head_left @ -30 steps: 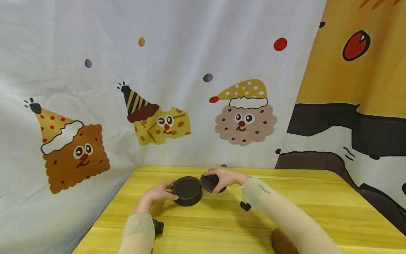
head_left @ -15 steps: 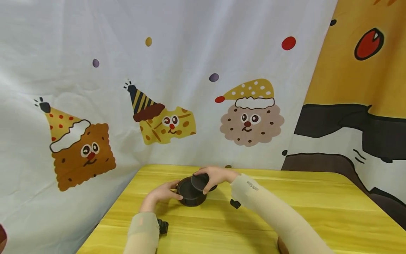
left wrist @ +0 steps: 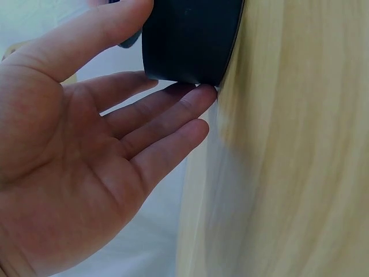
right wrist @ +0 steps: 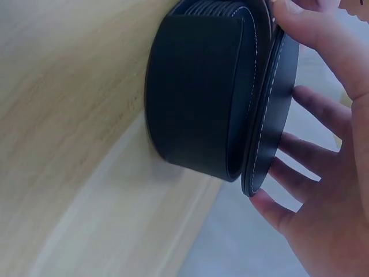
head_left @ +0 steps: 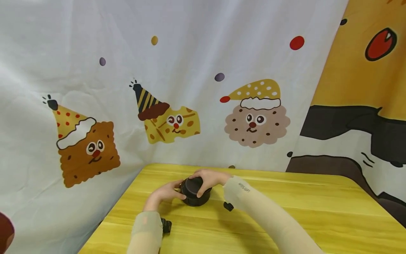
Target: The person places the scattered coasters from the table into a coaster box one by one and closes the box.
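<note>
A round black coaster holder (head_left: 197, 202) stands on the table in front of me. My left hand (head_left: 167, 192) holds its left side, thumb at the near side and fingers round the far side. In the left wrist view the fingertips (left wrist: 199, 98) lie against the dark wall of the holder. My right hand (head_left: 210, 177) grips a round black coaster (right wrist: 278, 104) with pale edge stitching by its rim. The coaster is tilted and close over the holder's open top. Several stitched coasters (right wrist: 222, 8) show stacked inside the holder in the right wrist view.
The yellow wood-grain table (head_left: 295, 208) stretches right and toward me. Behind it hangs a white curtain (head_left: 190, 63) printed with cartoon biscuits and cheese. Small black devices (head_left: 166, 225) are strapped at both wrists.
My right hand has carried the coaster leftward, from beside the holder to over its top. The left hand stays at the holder. A brown round thing by my right forearm has gone from view.
</note>
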{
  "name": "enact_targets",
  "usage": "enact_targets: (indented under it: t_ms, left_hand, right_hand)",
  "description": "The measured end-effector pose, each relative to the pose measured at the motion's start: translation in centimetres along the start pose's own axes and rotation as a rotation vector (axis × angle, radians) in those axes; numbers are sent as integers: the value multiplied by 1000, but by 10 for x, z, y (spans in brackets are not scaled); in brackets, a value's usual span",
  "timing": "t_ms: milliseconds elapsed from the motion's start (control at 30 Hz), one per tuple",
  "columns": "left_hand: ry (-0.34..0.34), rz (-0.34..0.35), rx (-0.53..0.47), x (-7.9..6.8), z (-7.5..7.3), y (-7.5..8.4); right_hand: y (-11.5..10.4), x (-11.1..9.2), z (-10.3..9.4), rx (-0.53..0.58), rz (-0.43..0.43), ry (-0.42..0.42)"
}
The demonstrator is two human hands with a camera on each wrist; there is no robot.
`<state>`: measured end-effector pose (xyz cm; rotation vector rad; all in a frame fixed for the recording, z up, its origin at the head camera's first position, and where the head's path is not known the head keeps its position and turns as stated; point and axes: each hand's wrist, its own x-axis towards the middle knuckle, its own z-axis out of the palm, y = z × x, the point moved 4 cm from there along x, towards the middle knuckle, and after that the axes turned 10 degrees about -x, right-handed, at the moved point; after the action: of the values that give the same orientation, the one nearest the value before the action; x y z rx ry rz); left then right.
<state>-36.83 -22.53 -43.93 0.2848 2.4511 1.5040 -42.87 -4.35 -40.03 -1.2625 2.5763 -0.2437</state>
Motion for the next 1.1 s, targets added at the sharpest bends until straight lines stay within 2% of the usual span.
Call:
enact_targets:
  t_ms: [467, 833, 1100]
  left_hand:
    - [2, -10, -18, 0, 3, 2]
    - [-32, 22, -8, 1, 3, 5]
    - [-19, 5, -5, -1, 1, 4]
  right_hand:
    - [-6, 9, 11, -15, 7, -5]
    - [-7, 12, 12, -54, 0, 8]
    - [-7, 12, 10, -28, 12, 9]
